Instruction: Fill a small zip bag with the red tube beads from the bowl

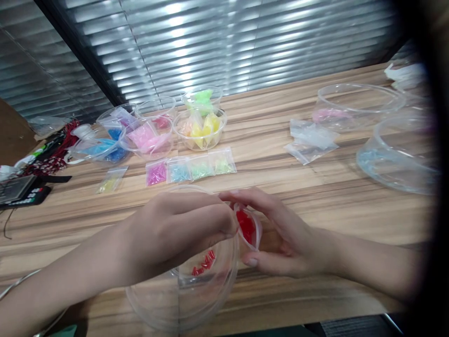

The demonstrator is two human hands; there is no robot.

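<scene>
My right hand (280,234) holds a small clear plastic bag (258,229) between thumb and fingers, its mouth spread wide. Inside it lie red tube-like pieces (245,227). My left hand (185,224) is closed, fingers curled and pressed together, with the fingertips at the left rim of the bag. Whatever those fingertips pinch is hidden. Under the left hand stands a round clear plastic bowl (224,290). Several loose red tube pieces (204,265) lie in it, and part of the bowl is covered by my left hand and forearm.
Behind the hands lies a row of small bags with magenta (156,173), blue and green pieces; a yellow bag (111,180) is further left. Clear bowls with coloured bags (199,131) stand at the back. To the right are empty-looking bags (312,139) and large clear containers (396,154).
</scene>
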